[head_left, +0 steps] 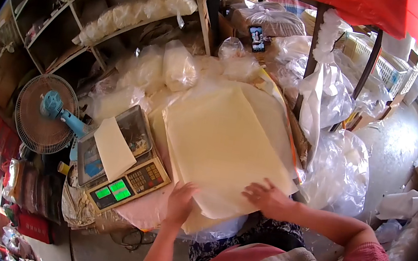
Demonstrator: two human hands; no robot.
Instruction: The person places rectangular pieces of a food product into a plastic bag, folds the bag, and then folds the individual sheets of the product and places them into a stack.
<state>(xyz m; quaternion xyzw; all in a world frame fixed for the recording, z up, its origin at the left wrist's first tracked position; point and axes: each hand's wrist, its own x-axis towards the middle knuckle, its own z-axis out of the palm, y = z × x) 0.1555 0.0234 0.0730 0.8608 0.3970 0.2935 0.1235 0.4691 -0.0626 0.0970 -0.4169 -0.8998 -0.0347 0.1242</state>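
Note:
Large pale-yellow thin sheets (223, 144) lie in a loose, skewed stack on the table before me. My left hand (182, 199) rests at their near left edge, fingers pointing up; whether it pinches an edge is not plain. My right hand (264, 195) lies palm down on the near right part of the top sheet, fingers spread. Left of the stack stands a digital scale (149, 174) with green lit displays, and a folded pale sheet (115, 149) lies across its metal tray.
A blue-necked fan (47, 114) stands left of the scale. Filled clear plastic bags (180, 65) line the table's back, below shelves of more bags. A phone (257, 39) leans at the back. Plastic bags (336, 174) and a dark post (309, 68) are at the right.

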